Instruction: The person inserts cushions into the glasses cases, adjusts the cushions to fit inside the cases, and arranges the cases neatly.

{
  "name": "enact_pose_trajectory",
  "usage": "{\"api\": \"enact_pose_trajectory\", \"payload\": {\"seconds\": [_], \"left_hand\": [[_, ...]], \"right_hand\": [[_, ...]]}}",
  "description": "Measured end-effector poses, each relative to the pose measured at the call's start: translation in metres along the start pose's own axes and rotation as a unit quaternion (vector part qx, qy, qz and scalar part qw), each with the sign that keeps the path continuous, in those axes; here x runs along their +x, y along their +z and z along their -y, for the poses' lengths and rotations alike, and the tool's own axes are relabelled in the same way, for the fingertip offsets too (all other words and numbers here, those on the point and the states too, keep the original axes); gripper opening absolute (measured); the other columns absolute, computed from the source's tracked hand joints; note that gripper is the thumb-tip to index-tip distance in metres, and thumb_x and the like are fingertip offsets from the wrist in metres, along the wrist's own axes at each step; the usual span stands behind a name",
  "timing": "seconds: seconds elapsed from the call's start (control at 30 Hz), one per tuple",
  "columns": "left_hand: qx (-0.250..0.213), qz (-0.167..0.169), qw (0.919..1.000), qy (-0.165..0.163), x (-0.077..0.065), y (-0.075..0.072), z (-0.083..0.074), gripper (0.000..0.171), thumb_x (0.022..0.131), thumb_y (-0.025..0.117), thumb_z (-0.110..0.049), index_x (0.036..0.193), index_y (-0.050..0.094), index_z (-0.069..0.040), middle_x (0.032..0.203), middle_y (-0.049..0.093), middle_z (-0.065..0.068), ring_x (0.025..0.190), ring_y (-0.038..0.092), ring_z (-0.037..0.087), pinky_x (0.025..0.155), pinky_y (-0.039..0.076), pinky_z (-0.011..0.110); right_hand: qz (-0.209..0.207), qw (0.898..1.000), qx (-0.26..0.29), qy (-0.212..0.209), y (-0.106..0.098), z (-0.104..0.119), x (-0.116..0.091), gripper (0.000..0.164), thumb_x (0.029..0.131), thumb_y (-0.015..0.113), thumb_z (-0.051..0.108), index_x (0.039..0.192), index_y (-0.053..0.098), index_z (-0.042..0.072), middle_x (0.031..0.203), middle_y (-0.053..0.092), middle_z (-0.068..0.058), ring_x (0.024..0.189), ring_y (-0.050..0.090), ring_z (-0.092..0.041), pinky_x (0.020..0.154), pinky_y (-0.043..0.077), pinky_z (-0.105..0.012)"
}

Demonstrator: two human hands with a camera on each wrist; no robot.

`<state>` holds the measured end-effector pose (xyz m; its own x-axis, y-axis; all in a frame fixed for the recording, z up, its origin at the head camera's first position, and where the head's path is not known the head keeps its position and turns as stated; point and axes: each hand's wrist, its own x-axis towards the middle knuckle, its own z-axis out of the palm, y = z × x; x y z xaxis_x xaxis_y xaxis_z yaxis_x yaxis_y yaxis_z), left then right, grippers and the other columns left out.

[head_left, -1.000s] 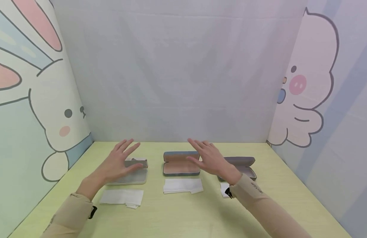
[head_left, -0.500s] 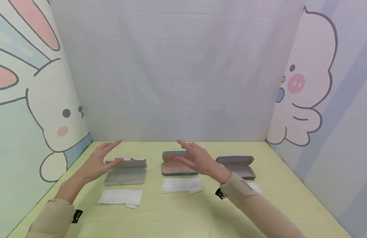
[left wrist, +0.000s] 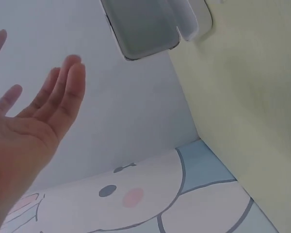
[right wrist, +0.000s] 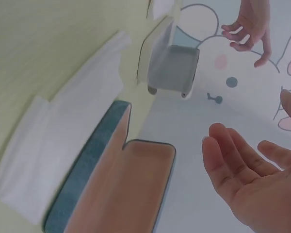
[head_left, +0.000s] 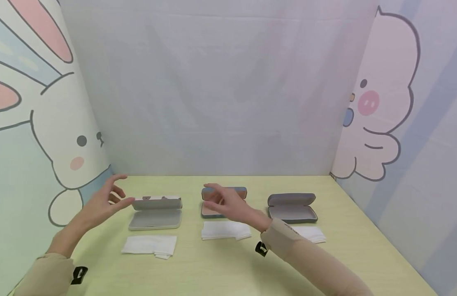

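My left hand [head_left: 98, 206] hovers just left of a pale eyeglass case [head_left: 155, 220] whose lid stands raised. Its fingers are loosely bent, and in the left wrist view nothing touches its palm [left wrist: 26, 141]. In front of a blue eyeglass case [head_left: 207, 210] with pinkish lining, also open-lidded, hangs my right hand [head_left: 228, 204], hiding part of it. The right wrist view has that hand's fingers [right wrist: 233, 158] relaxed, with no object between them and the case apart from them. A dark grey eyeglass case [head_left: 292, 213] lies open at the right.
Folded white cloths lie before the cases: one at left [head_left: 148, 245], one in the middle [head_left: 224, 230], one at right [head_left: 310, 233], partly behind the right sleeve [head_left: 298, 253]. A grey curtain [head_left: 221, 90] and cartoon-printed side walls enclose the yellowish table [head_left: 198, 275].
Both hands have shifted left. The left hand has come away from before the pale case, the right has passed from the dark case's side to the blue one. The cases stay put.
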<state>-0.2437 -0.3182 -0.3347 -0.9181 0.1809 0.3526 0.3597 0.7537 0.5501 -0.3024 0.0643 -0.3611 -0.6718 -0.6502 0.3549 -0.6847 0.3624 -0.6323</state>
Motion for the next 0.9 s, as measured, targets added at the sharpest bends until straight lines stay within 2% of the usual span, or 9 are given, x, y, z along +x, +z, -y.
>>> {"api": "enact_pose_trajectory", "payload": {"seconds": [0.07, 0.13, 0.2, 0.27, 0.43, 0.57, 0.67, 0.77, 0.9], "left_hand": [[-0.029, 0.025, 0.9992, -0.009, -0.003, -0.004, 0.006, 0.065, 0.093, 0.064, -0.023, 0.144, 0.024, -0.014, 0.092, 0.056, 0.013, 0.066, 0.061, 0.005, 0.058, 0.052, 0.025], [-0.069, 0.059, 0.9957, -0.021, -0.005, -0.007, 0.012, 0.061, 0.094, 0.062, -0.021, 0.141, 0.024, -0.014, 0.087, 0.058, 0.013, 0.061, 0.063, 0.011, 0.056, 0.055, 0.029], [-0.102, 0.100, 0.9893, -0.032, -0.008, -0.009, 0.018, 0.055, 0.095, 0.061, -0.020, 0.138, 0.026, -0.018, 0.086, 0.060, 0.013, 0.061, 0.066, 0.018, 0.058, 0.058, 0.033], [-0.138, 0.143, 0.9787, -0.052, -0.010, -0.012, 0.024, 0.050, 0.096, 0.059, -0.020, 0.135, 0.028, -0.026, 0.086, 0.063, 0.013, 0.064, 0.068, 0.025, 0.061, 0.060, 0.037], [-0.208, 0.224, 0.9473, -0.095, -0.018, -0.016, 0.039, 0.044, 0.099, 0.054, -0.019, 0.131, 0.030, -0.037, 0.087, 0.065, 0.019, 0.073, 0.067, 0.043, 0.067, 0.060, 0.046], [-0.260, 0.275, 0.9188, -0.112, -0.024, -0.013, 0.051, 0.043, 0.101, 0.048, -0.015, 0.136, 0.029, -0.033, 0.094, 0.064, 0.029, 0.078, 0.067, 0.049, 0.071, 0.059, 0.053], [-0.297, 0.308, 0.8961, -0.119, -0.027, -0.006, 0.058, 0.044, 0.102, 0.044, -0.013, 0.140, 0.027, -0.028, 0.100, 0.063, 0.033, 0.080, 0.069, 0.044, 0.072, 0.058, 0.056], [-0.332, 0.334, 0.8726, -0.130, -0.030, 0.001, 0.064, 0.045, 0.103, 0.042, -0.010, 0.142, 0.025, -0.025, 0.101, 0.065, 0.030, 0.080, 0.071, 0.036, 0.073, 0.058, 0.055], [-0.375, 0.360, 0.8415, -0.146, -0.035, 0.006, 0.071, 0.047, 0.103, 0.040, -0.008, 0.144, 0.020, -0.020, 0.100, 0.067, 0.023, 0.081, 0.072, 0.029, 0.075, 0.060, 0.050]], "right_hand": [[0.006, 0.999, 0.029, 0.018, 0.005, 0.000, 0.001, 0.055, 0.096, 0.059, 0.037, 0.144, 0.041, 0.020, 0.102, 0.069, 0.000, 0.081, 0.066, -0.017, 0.072, 0.054, -0.023], [0.011, 0.998, 0.050, 0.036, 0.011, 0.001, 0.002, 0.054, 0.095, 0.058, 0.040, 0.143, 0.042, 0.022, 0.098, 0.069, 0.000, 0.081, 0.067, -0.021, 0.069, 0.055, -0.024], [0.013, 0.996, 0.076, 0.052, 0.016, 0.002, 0.003, 0.053, 0.095, 0.059, 0.040, 0.143, 0.042, 0.023, 0.097, 0.069, -0.002, 0.080, 0.068, -0.023, 0.068, 0.056, -0.025], [0.016, 0.992, 0.111, 0.061, 0.022, 0.002, 0.004, 0.051, 0.096, 0.059, 0.037, 0.142, 0.043, 0.023, 0.097, 0.070, -0.005, 0.079, 0.068, -0.029, 0.066, 0.057, -0.027], [0.017, 0.975, 0.204, 0.086, 0.041, 0.001, 0.006, 0.051, 0.095, 0.063, 0.027, 0.142, 0.042, 0.025, 0.097, 0.068, -0.016, 0.073, 0.066, -0.039, 0.063, 0.060, -0.035], [0.014, 0.960, 0.257, 0.113, 0.057, 0.002, 0.006, 0.052, 0.093, 0.065, 0.023, 0.141, 0.043, 0.026, 0.100, 0.065, -0.028, 0.063, 0.065, -0.031, 0.057, 0.059, -0.038], [0.013, 0.945, 0.297, 0.133, 0.068, 0.004, 0.005, 0.053, 0.093, 0.065, 0.021, 0.140, 0.042, 0.025, 0.102, 0.065, -0.030, 0.057, 0.062, -0.023, 0.051, 0.058, -0.037], [0.022, 0.925, 0.345, 0.159, 0.079, 0.008, 0.004, 0.055, 0.093, 0.065, 0.019, 0.141, 0.040, 0.023, 0.099, 0.066, -0.025, 0.054, 0.059, -0.019, 0.048, 0.055, -0.033], [0.041, 0.890, 0.407, 0.200, 0.094, 0.012, 0.002, 0.061, 0.092, 0.066, 0.017, 0.144, 0.035, 0.018, 0.095, 0.068, -0.017, 0.052, 0.058, -0.016, 0.046, 0.053, -0.029]]}}
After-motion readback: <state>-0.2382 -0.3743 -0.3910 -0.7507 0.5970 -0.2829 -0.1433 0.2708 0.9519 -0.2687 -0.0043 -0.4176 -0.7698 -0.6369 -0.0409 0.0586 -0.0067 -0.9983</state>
